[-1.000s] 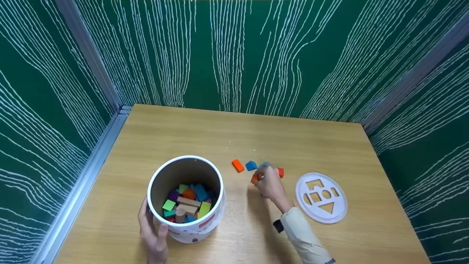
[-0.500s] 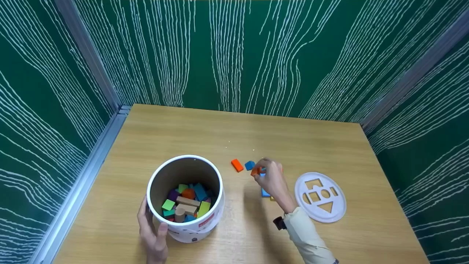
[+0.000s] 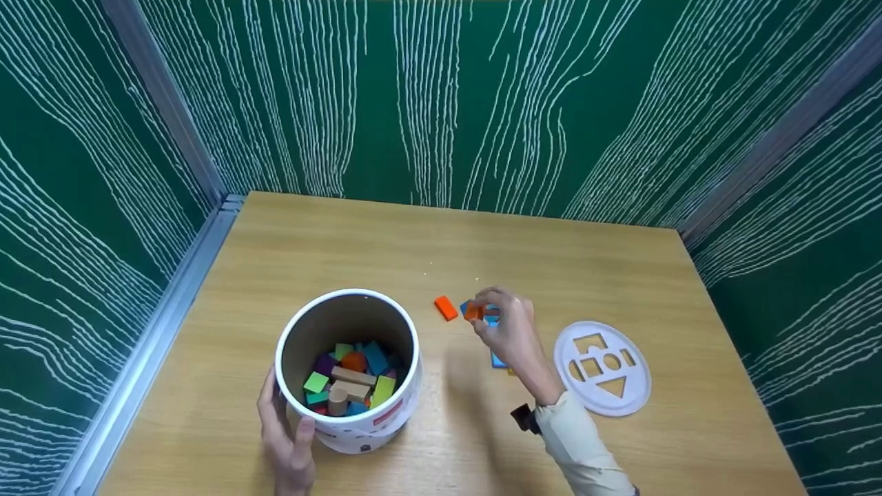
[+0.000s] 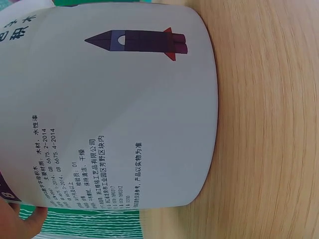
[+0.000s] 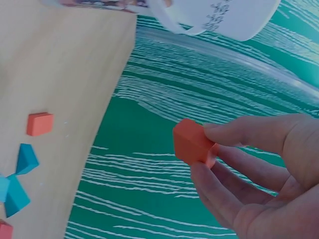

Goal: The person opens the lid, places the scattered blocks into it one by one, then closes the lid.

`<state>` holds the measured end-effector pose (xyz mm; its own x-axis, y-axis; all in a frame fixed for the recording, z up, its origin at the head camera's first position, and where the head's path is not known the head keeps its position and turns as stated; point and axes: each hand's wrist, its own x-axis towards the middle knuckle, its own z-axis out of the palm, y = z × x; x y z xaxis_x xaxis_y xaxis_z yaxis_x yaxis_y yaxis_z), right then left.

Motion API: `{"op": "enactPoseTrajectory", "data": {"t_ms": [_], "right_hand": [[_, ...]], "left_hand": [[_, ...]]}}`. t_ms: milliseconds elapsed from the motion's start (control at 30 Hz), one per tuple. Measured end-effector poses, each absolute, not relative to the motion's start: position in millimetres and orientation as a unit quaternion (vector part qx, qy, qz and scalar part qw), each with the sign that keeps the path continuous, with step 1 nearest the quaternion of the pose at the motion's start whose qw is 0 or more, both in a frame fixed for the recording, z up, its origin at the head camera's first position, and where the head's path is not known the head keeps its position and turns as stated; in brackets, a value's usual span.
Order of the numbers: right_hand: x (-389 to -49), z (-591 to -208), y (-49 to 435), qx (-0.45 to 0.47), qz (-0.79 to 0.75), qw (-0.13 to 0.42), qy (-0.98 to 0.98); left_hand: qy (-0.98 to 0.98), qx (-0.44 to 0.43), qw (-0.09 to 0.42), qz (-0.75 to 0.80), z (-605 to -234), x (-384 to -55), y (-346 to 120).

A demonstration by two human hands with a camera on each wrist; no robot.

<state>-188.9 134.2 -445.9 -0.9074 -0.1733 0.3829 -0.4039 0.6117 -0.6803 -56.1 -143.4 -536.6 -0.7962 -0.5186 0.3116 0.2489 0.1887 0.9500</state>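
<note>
My right hand [image 3: 508,329] pinches an orange block [image 5: 192,142] between thumb and fingertips, raised over the tabletop. In the head view the block overlaps a blue block lying behind it. My left hand [image 3: 286,441] holds the near left side of a white bucket [image 3: 368,435], thumb just below the rim and fingers around the wall. Colourful wooden blocks [image 3: 353,377] fill the bottom of that bucket. The left wrist view shows its printed side with a rocket picture [image 4: 142,42] and, at the corner, some fingers [image 4: 32,224] against it.
An orange rectangular block [image 3: 446,308] lies on the table between bucket and right hand. Blue blocks [image 3: 497,361] and others are partly hidden under that hand. A white lid [image 3: 637,387] with shaped cut-outs rests to the right. Green patterned walls [image 3: 379,103] enclose the table.
My right hand has lifted the orange block off the table and shifted slightly away from me, uncovering blue blocks beneath it. The left hand and bucket stay put.
</note>
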Motion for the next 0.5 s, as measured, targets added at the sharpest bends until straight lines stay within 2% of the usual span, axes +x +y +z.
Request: {"op": "enactPoseTrajectory", "data": {"t_ms": [267,500], "right_hand": [[-180.5,-430.5,124.6,0.201,0.415,0.173,-0.87],[-173.2,-417.9,118.5,0.197,0.4,0.168,-0.879]], "left_hand": [[-0.706,0.072,0.313,-0.631,-539.0,-56.8,-145.1],[-0.708,0.082,0.311,-0.628,-538.8,-57.2,-145.0]]}}
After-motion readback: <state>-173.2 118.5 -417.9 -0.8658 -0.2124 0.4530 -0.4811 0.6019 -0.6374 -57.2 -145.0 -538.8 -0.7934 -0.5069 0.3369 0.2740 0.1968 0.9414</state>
